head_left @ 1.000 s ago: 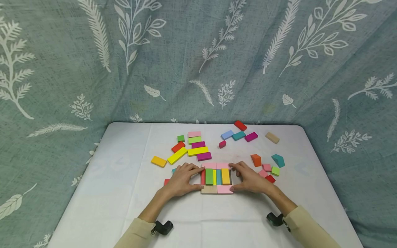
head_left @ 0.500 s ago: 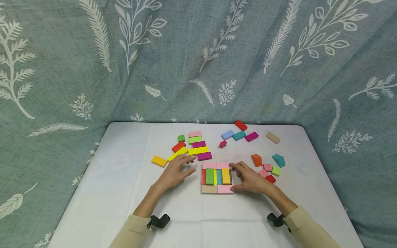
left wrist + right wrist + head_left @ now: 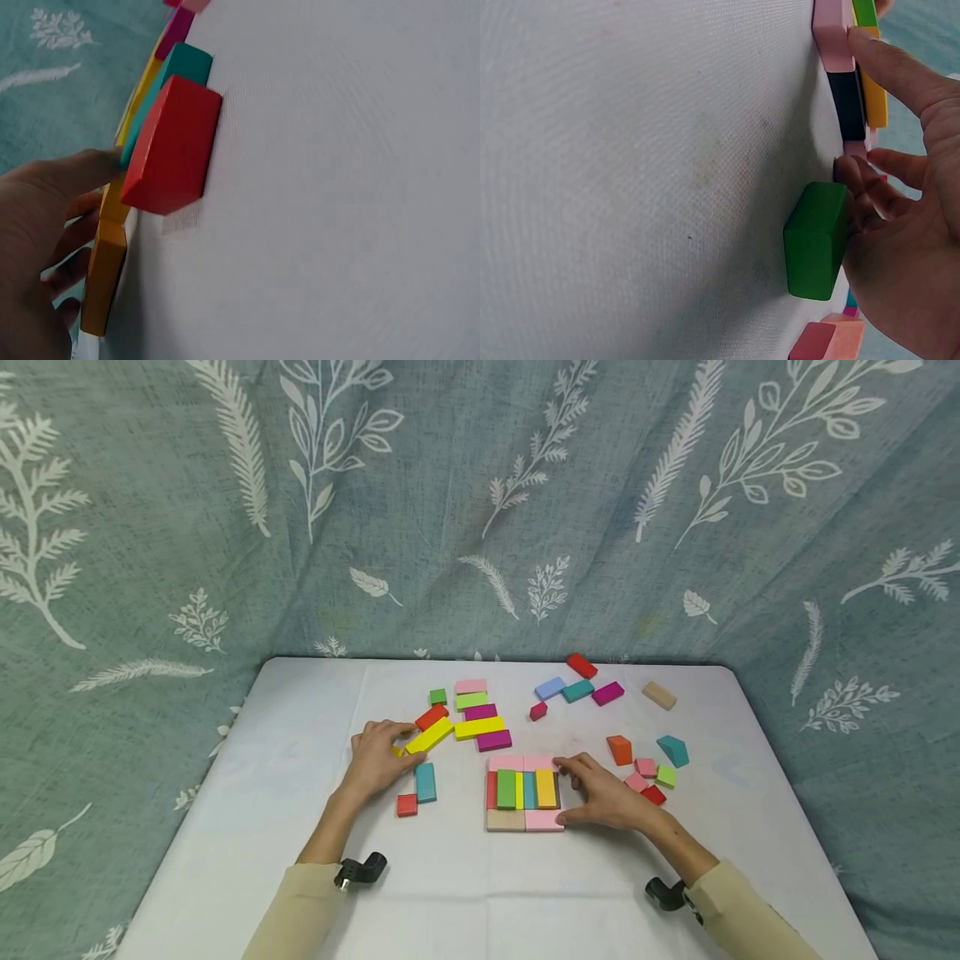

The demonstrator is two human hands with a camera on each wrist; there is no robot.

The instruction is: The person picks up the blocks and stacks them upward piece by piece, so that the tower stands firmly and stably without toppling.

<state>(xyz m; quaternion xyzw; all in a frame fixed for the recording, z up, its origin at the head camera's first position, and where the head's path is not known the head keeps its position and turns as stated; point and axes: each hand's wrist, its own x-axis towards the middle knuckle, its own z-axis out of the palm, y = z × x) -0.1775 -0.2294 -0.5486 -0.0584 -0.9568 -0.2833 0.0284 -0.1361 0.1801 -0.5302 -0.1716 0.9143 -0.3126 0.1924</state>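
Left hand (image 3: 377, 757): your parted fingers mask most of an orange-yellow block (image 3: 398, 751); whether they hold it, you cannot tell.
Right hand (image 3: 606, 795): spread, ungripping, your thumb touching the near pink block (image 3: 542, 821).

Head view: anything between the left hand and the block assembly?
Yes: a teal block, then bare white tabletop. Shows in the head view.

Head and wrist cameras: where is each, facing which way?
Head: worn there, looking forward and down at the block arrangement; left hand, right hand, sleeves show.
Left wrist: worn there, facing a red block; left hand shows.
Right wrist: worn there, facing a green block; right hand shows.
Shared by head, left wrist: red block.
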